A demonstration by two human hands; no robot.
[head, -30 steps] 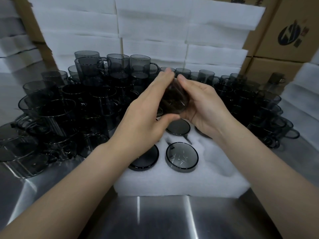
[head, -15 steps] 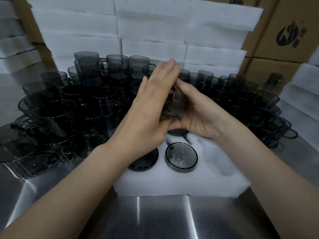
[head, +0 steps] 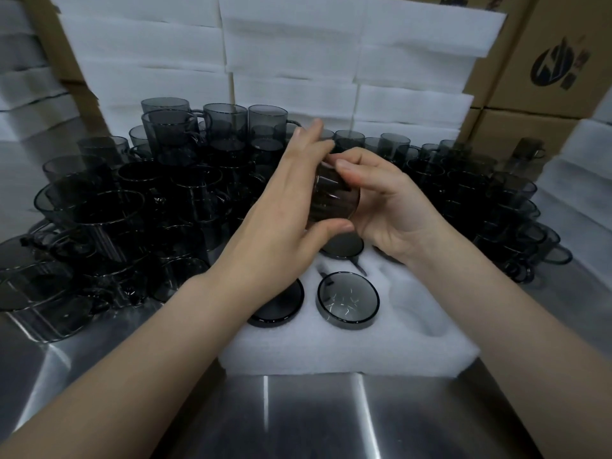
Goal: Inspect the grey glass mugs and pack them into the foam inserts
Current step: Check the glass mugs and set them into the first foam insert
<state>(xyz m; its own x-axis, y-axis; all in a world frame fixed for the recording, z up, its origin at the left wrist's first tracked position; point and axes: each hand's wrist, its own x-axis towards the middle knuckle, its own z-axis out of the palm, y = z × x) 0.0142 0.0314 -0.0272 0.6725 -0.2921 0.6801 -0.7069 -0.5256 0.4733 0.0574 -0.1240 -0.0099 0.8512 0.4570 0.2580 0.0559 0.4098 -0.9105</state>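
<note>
Head view: both hands held one grey glass mug (head: 334,200) above the white foam insert (head: 331,349), which lay in the middle of the stainless steel bench (head: 314,422). The left hand (head: 284,207) pinched it between the thumb below and nearly straight fingers; the right hand (head: 394,207) curled round its other side, thumb on top. Three upturned mugs (head: 347,301) sat in the insert's pockets. Loose grey mugs (head: 132,210) crowded the bench's left and far edges.

Smoky grey glass mug (head: 334,200) raised over white foam insert (head: 331,352), packed mugs (head: 347,299) seated in its pockets, loose mugs (head: 132,210) crowded either side
</note>
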